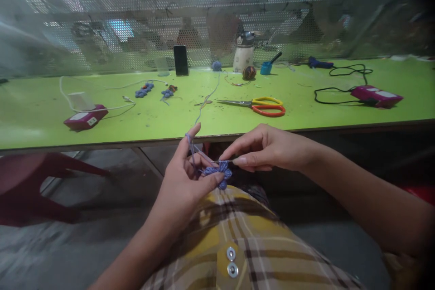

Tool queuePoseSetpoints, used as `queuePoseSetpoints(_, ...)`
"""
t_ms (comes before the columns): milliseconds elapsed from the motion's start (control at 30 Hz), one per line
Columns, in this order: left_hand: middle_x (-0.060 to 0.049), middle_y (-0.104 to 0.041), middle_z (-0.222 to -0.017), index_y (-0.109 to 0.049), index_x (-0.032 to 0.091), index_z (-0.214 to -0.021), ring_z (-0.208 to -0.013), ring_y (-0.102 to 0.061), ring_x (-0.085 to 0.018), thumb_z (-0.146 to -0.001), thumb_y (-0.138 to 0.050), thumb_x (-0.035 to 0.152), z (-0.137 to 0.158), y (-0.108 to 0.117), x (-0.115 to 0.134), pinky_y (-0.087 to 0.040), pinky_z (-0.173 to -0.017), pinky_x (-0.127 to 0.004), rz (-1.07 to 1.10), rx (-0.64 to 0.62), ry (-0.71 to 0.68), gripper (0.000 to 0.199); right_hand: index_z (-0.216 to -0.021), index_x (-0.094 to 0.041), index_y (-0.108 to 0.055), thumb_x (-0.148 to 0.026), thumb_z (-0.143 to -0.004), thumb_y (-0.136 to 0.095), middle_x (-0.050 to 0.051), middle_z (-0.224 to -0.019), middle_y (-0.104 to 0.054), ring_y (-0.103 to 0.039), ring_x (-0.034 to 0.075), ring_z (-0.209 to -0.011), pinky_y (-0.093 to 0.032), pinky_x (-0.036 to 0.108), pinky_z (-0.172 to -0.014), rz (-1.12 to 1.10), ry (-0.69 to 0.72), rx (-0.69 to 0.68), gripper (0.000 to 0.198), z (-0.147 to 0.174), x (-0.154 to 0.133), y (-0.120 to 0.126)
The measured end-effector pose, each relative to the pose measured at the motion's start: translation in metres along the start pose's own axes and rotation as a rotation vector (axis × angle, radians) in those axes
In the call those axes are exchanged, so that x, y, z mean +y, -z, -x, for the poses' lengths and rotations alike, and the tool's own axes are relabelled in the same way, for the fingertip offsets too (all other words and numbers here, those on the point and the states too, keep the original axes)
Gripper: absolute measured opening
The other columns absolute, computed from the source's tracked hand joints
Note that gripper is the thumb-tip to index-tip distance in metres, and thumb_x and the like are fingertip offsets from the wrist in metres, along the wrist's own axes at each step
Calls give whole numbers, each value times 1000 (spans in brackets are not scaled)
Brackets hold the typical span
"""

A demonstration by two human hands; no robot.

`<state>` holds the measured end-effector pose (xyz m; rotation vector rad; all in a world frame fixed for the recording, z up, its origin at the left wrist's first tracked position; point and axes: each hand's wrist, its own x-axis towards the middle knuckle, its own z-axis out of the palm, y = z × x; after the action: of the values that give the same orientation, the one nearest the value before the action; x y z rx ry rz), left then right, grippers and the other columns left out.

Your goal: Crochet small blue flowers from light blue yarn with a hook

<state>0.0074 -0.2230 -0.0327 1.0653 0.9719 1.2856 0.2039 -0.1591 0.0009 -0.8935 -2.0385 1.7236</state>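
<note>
My left hand (185,176) pinches a small blue crocheted piece (220,174) between thumb and fingers, just below the green table's front edge. Blue yarn (204,104) is looped over its raised forefinger and runs up across the table to a blue yarn ball (216,65) at the back. My right hand (268,148) holds a thin metal crochet hook (220,161), its tip pushed into the blue piece. Both hands hover above my lap, over plaid yellow cloth (234,231).
On the green table (152,120) lie orange-and-yellow scissors (261,105), finished blue crochet pieces (144,90), a phone (181,60) propped upright, a bottle (244,52), a multicoloured yarn ball (249,72), a blue cup (266,68), and two pink boxes (85,118) (375,95) with cables. A dark red stool (30,181) stands at left.
</note>
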Motion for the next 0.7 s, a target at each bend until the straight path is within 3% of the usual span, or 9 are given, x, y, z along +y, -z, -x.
queuePoseSetpoints(200, 5, -63, -67, -33, 22, -150, -62, -57, -12, -65, -81, 12, 0, 3, 0, -47, -62, -22, -79, 60, -65, 98, -119, -14, -72, -24, -86, -61, -4, -58, -52, -39, 7, -48, -29, 19, -45, 218, 55, -67, 36, 2, -4, 8)
queuePoseSetpoints(400, 5, -64, -70, -36, 26, -148, -63, -58, -12, -70, -79, 15, 3, -2, 1, -48, -63, -23, -148, 126, -177, 90, -116, -19, -74, -22, -88, -59, 5, -87, -75, -62, 16, -75, -46, 23, -66, 486, 197, 42, 33, 9, -13, 4)
queuePoseSetpoints(700, 5, -64, -73, -35, 27, -148, -63, -56, -12, -71, -78, 15, 5, -2, 1, -48, -61, -22, -148, 109, -166, 89, -123, -26, -71, -15, -90, -56, 5, -96, -77, -69, 19, -82, -48, 25, -74, 646, 209, 118, 38, 16, -14, -4)
